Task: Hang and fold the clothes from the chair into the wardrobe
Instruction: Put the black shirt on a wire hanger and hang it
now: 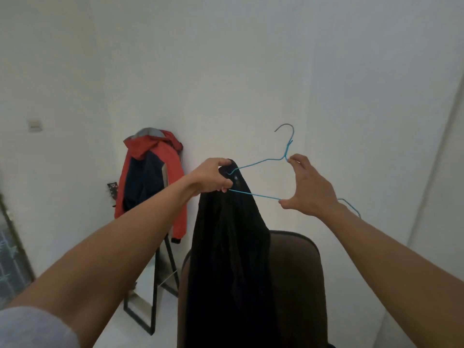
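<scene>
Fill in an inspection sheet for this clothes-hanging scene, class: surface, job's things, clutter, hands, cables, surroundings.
Surface: brown chair backrest, partly behind the garment; seat hidden.
Job's things: black garment hanging from one end of the blue wire hanger; wardrobe not in view.
Clutter: red and navy jacket draped over a black frame.
Grippers: left hand grips the garment's top at the hanger's end; right hand pinches the hanger at neck and bottom bar.
Cables: nothing seen.
Surroundings: white walls, wall switch.

Home room, hung jacket [150, 182], floor mirror [163, 270], chair [296, 272]
</scene>
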A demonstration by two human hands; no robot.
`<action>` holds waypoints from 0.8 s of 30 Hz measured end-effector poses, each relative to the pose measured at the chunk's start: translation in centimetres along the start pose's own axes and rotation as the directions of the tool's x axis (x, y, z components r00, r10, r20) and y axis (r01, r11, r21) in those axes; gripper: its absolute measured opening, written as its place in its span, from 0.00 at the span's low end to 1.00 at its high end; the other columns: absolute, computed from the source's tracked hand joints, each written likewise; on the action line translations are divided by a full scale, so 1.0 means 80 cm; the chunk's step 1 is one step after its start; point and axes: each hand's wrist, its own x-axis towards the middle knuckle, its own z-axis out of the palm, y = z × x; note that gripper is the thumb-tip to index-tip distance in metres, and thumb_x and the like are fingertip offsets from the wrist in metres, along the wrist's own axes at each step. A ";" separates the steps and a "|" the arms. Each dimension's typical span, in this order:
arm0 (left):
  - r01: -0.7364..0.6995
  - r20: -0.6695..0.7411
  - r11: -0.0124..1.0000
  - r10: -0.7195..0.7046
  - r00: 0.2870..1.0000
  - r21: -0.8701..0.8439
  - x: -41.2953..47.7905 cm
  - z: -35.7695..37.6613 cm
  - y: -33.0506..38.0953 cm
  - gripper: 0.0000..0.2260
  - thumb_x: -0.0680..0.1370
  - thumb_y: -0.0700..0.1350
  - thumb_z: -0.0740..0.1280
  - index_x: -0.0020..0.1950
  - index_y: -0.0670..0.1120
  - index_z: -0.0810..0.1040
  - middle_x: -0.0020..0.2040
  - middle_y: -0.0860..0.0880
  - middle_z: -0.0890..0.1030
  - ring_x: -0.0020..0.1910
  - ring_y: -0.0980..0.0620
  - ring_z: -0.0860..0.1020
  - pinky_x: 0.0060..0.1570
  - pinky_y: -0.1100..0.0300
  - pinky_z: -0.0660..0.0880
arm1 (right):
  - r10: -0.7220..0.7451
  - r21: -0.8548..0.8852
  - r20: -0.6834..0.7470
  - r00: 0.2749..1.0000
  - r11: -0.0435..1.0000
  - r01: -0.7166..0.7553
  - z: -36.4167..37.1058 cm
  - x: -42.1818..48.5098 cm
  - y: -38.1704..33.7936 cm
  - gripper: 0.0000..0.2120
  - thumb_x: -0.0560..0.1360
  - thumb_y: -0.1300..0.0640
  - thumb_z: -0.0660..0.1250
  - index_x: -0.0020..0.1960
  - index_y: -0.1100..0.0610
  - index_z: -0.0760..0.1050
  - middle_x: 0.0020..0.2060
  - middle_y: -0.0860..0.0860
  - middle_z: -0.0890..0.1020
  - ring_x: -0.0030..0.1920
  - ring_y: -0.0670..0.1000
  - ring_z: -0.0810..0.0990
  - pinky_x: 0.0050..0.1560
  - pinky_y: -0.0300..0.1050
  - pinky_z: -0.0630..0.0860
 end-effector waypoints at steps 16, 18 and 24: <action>-0.317 -0.100 0.803 0.419 0.903 0.505 0.003 -0.048 0.174 0.29 0.70 0.48 0.72 0.71 0.48 0.72 0.68 0.50 0.75 0.64 0.51 0.74 0.63 0.50 0.71 | 0.004 0.164 -0.333 0.943 0.985 0.054 -0.082 0.054 -0.059 0.46 0.62 0.40 0.77 0.73 0.56 0.63 0.70 0.45 0.61 0.60 0.53 0.74 0.51 0.56 0.78; -0.272 -0.088 0.559 0.532 0.842 0.783 -0.002 -0.063 0.172 0.34 0.70 0.59 0.71 0.74 0.54 0.68 0.72 0.56 0.69 0.68 0.50 0.67 0.63 0.46 0.64 | -0.030 0.182 -0.364 0.931 0.978 0.103 -0.097 0.060 -0.056 0.49 0.60 0.37 0.77 0.74 0.57 0.64 0.70 0.44 0.61 0.63 0.52 0.72 0.53 0.57 0.79; -0.446 -0.026 0.530 0.664 0.747 0.721 -0.001 -0.100 0.176 0.46 0.63 0.63 0.78 0.76 0.50 0.65 0.75 0.54 0.65 0.69 0.49 0.70 0.66 0.47 0.71 | -0.093 0.272 -0.416 0.905 0.936 0.222 -0.135 0.085 -0.060 0.51 0.59 0.41 0.80 0.74 0.60 0.65 0.69 0.45 0.63 0.67 0.48 0.69 0.60 0.49 0.78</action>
